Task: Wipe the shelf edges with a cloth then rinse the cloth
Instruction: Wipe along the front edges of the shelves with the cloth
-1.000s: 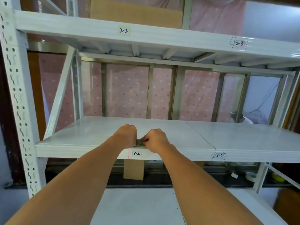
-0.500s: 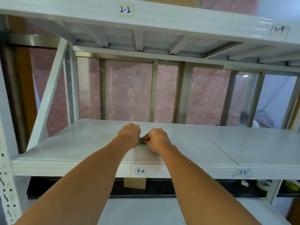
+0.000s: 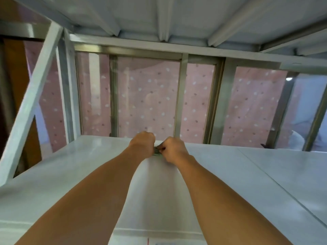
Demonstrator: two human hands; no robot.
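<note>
White shelf (image 3: pixel 62 174) runs out under both forearms. Toward the shelf's back, the left hand (image 3: pixel 142 145) and right hand (image 3: pixel 172 151) sit knuckle to knuckle, both pinching a small green cloth (image 3: pixel 156 152) between them. Pink dotted curtain (image 3: pixel 146 96) hangs behind the shelf.

shelf board (image 3: pixel 70 174) open to either side, left hand (image 3: pixel 142 145) and right hand (image 3: pixel 174 150) gripping cloth (image 3: pixel 157 153) mid-board, upper shelf (image 3: pixel 177 18) overhead, diagonal brace (image 3: pixel 30 106) blocking board's left end, window frame (image 3: pixel 177 96) bars behind board's back edge
</note>
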